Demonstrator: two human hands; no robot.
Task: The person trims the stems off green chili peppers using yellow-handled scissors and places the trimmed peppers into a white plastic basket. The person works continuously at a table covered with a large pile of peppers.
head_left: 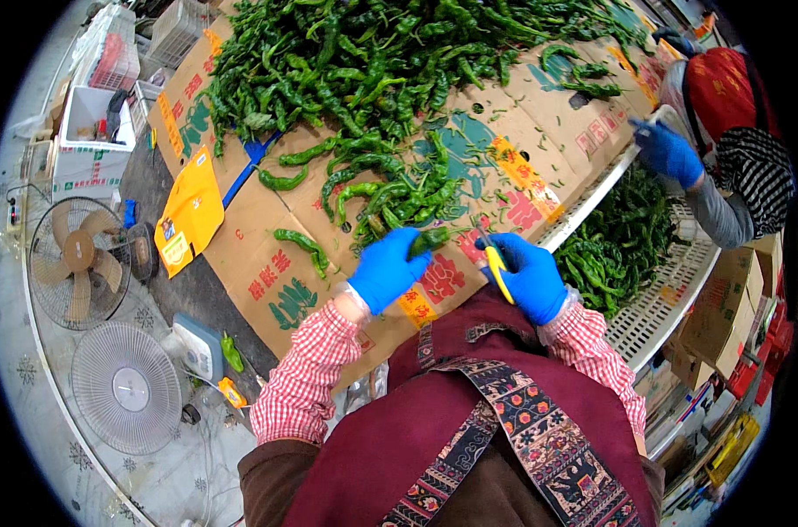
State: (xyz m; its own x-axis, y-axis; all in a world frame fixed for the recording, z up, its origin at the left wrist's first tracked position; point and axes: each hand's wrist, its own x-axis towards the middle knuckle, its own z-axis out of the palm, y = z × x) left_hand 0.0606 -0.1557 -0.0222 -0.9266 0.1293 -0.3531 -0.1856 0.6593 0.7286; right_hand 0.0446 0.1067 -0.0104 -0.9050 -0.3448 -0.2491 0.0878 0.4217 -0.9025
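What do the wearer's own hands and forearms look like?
Left hand and right hand: matching plain, bright-blue gloves. Forearms: loose red-and-white checked sleeves, gathered toward the wrists. Above the left checked sleeve, a dark brown garment sleeve shows. No cables are visible on either arm.

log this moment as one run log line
left hand: holding green pepper | right hand: holding yellow-handled scissors | pepper pile: on cardboard

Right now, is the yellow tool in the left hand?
No, the yellow tool is in the right hand, while the left hand is at the peppers.
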